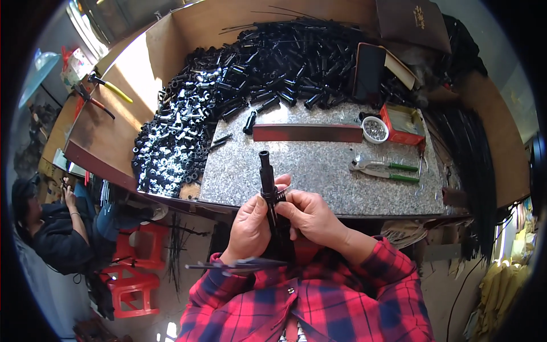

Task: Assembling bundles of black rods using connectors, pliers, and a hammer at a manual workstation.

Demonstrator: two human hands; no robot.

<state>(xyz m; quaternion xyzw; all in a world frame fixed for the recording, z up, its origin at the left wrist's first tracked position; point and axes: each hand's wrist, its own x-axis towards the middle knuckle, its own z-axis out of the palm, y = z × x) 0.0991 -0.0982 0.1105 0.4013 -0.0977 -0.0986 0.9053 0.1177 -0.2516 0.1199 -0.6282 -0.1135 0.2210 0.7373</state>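
Gripping 1 black tube (266, 171) over a speckled stone slab (319, 171) — both hands (285, 219) closed — wooden bench (119, 114) around.

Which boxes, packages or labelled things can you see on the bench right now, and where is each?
Red carton: right side of the stone slab, beside a small white bowl of small metal parts; open, shallow, rectangular.
Dark brown box: far right corner, against the wooden wall; flat, with small gold markings.
Black flat case: right of the black parts pile, leaning, dark rectangular face.
No screens or signs in view.
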